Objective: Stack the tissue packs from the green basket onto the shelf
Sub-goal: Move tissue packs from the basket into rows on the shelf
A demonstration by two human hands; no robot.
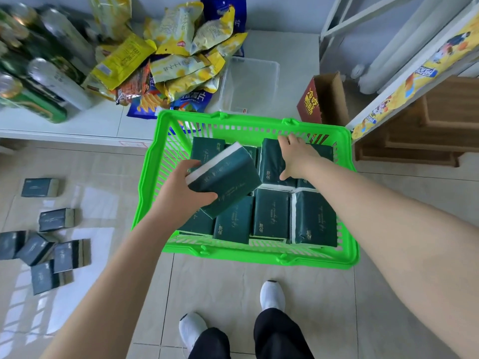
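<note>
1. The left hand point(186, 193) grips one tissue pack point(228, 177), thumb across its near corner and fingers curled round its white side; the pack is tilted and raised over the left half of the green basket point(259, 257)
2. The right hand point(295, 156) lies spread and flat on a far pack point(270, 161) in the basket, fingertips at that pack's far edge close to the basket's far wall, thumb stretched back toward its near edge; it holds nothing lifted
3. Below and between both hands the other packs point(272, 213) fill the basket floor, lying flat and edge to edge, the near row touching the near wall
4. The basket's near rim lies under both forearms; its left wall is just outside the left wrist and its right wall just beyond the right forearm
5. Behind the hands, bare floor point(259, 281) lies between the basket's near rim and the person's white shoes point(272, 294)
6. Well to the left of the left arm, loose packs point(51, 242) lie scattered on the floor, apart from the basket
7. Beyond the right hand, past the basket's far rim, stand a clear tub point(250, 84) and a cardboard box point(321, 99), both near the rim
8. Beyond the left hand are heaped snack bags point(176, 60), with cans point(46, 81) further left
9. To the right of the right hand, the shelf point(404, 81) edge with its yellow strip comes down near the basket's far right corner
</note>
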